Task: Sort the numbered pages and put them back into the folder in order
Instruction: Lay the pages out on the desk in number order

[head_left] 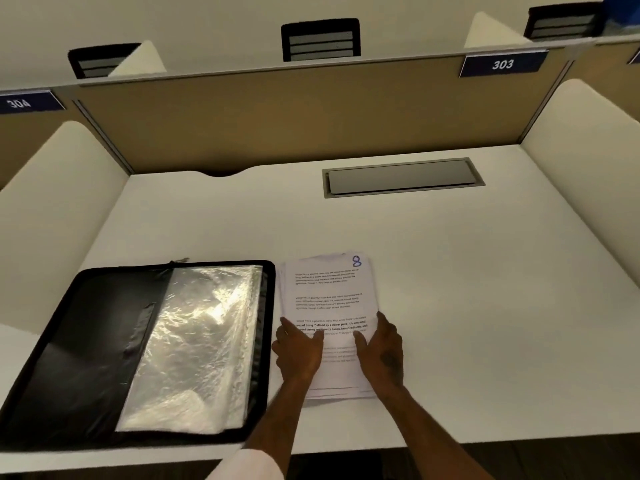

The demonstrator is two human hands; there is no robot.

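Ok, the stack of pages lies on the desk, just right of the open folder. Can't tell if they touch. Top sheet is marked 8.

Loose paper: light and floppy, sheets will slide on each other, and the edges are slightly fanned. Best hold is probably the long side edges to square the stack, or a corner to peel off 1 sheet. The folder's clear sleeves look thin and crinkly, so loading a page likely needs 2 hands.

Left hand and right hand both lie flat on the stack's near half, fingers straight, thumbs turned inward, gripping nothing. Forearms come in from the desk's near edge.
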